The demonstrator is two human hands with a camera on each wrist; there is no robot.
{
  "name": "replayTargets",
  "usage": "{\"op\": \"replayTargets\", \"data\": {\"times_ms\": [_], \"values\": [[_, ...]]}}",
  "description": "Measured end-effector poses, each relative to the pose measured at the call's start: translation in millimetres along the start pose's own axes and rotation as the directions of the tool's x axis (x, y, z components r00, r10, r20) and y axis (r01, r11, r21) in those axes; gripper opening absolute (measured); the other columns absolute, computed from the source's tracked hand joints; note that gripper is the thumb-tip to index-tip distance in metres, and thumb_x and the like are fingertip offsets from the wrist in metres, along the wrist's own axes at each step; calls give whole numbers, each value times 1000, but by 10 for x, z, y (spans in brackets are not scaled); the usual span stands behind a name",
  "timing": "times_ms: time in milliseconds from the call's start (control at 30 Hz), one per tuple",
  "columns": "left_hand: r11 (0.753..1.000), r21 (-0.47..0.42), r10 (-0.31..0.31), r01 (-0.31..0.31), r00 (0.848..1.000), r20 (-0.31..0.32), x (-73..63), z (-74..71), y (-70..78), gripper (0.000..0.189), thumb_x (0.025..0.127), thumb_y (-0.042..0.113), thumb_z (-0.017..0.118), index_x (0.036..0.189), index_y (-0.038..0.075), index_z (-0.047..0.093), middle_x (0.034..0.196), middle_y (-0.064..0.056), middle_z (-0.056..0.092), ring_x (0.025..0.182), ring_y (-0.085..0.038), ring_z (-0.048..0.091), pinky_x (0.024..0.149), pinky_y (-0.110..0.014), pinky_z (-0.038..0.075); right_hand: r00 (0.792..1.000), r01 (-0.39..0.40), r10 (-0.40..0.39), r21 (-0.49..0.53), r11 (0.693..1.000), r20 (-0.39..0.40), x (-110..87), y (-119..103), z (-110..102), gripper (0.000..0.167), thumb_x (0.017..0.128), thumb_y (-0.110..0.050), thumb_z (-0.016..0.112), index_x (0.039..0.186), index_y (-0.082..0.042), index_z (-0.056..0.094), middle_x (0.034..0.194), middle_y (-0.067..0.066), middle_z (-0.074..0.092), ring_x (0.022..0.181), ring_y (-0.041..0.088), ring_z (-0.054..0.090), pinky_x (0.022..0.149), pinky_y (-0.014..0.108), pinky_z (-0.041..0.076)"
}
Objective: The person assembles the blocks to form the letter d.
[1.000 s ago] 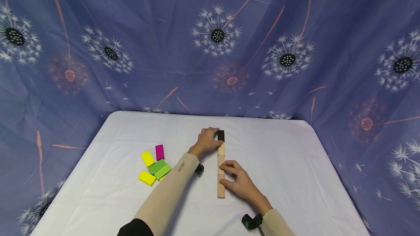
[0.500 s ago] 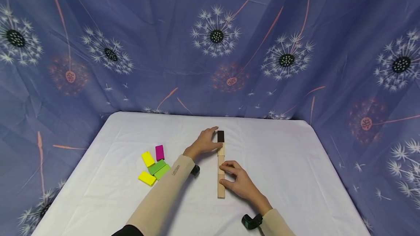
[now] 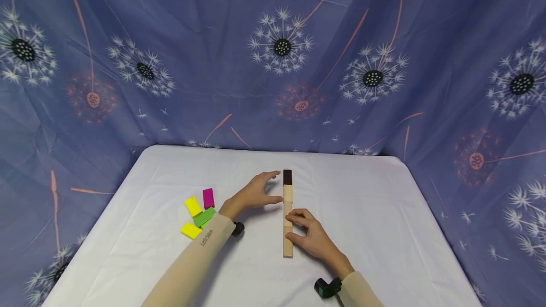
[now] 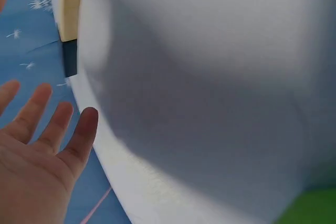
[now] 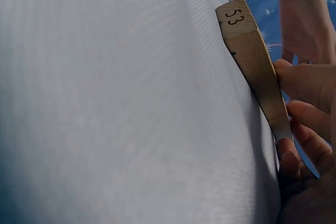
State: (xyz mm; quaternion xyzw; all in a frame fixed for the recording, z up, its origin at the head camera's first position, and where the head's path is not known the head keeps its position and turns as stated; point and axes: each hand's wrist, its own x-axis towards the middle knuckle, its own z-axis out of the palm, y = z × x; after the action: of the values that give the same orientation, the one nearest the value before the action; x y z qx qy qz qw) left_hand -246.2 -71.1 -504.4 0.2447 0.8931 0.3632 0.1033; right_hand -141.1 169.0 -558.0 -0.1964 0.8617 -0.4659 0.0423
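Observation:
A straight row of wooden blocks (image 3: 287, 248) lies end to end on the table, with "53" marked on the near end (image 5: 234, 18) in the right wrist view. The far end of the row is a dark brown block (image 3: 287, 177). My right hand (image 3: 314, 237) rests its thumb and fingertips on the nearer part of the row. Just left of the far part, my left hand (image 3: 252, 192) hovers with its fingers spread and holds nothing; its palm and fingers (image 4: 82, 135) also show in the left wrist view.
Left of the row lie loose yellow blocks (image 3: 193, 206), a magenta block (image 3: 208, 198) and green blocks (image 3: 204, 217), partly hidden by the left forearm. A white cloth (image 3: 350, 193) covers the table; a patterned blue curtain (image 3: 213, 60) hangs behind it.
My left hand has let go of the far blocks and drawn back left and nearer, uncovering the dark block and the pale one before it. My right hand has stayed in place.

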Motion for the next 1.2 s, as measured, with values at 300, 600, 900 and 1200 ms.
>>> {"op": "replayTargets", "data": {"times_ms": [300, 600, 900, 1200], "values": [[995, -43, 88, -89, 995, -45, -216, -72, 60, 84, 87, 42, 79, 158, 16, 41, 150, -18, 53, 140, -39, 48, 115, -57, 39, 1000, 8, -8, 4, 1000, -6, 0, -3, -3, 47, 90, -31, 81, 132, -12, 70, 137, -2, 58, 126, 22, 58, 99, 34, 50], [994, -66, 79, -89, 988, -133, -494, -84, 133, 81, 86, 43, 79, 156, 19, 45, 152, -8, 53, 140, -35, 50, 113, -55, 42, 1000, 3, -3, -1, 1000, -4, 6, -9, 3, 48, 90, -30, 81, 132, -12, 70, 137, -2, 58, 126, 21, 57, 100, 33, 50], [988, -132, 42, -77, 967, -250, -844, -99, 101, 80, 85, 38, 83, 155, 24, 46, 145, -4, 57, 136, -35, 53, 106, -55, 49, 1000, -27, 27, 5, 1000, -2, 0, -18, 5, 47, 89, -30, 82, 132, -13, 70, 137, -3, 58, 126, 21, 57, 99, 34, 49], [986, -158, -1, -59, 935, -356, -1149, -200, -81, 79, 85, 35, 84, 154, 26, 46, 146, -3, 56, 135, -34, 53, 101, -56, 51, 1000, -2, 2, 9, 1000, -8, 3, -15, 8, 47, 89, -26, 82, 132, -11, 70, 137, -1, 58, 125, 21, 57, 97, 31, 50]]}}
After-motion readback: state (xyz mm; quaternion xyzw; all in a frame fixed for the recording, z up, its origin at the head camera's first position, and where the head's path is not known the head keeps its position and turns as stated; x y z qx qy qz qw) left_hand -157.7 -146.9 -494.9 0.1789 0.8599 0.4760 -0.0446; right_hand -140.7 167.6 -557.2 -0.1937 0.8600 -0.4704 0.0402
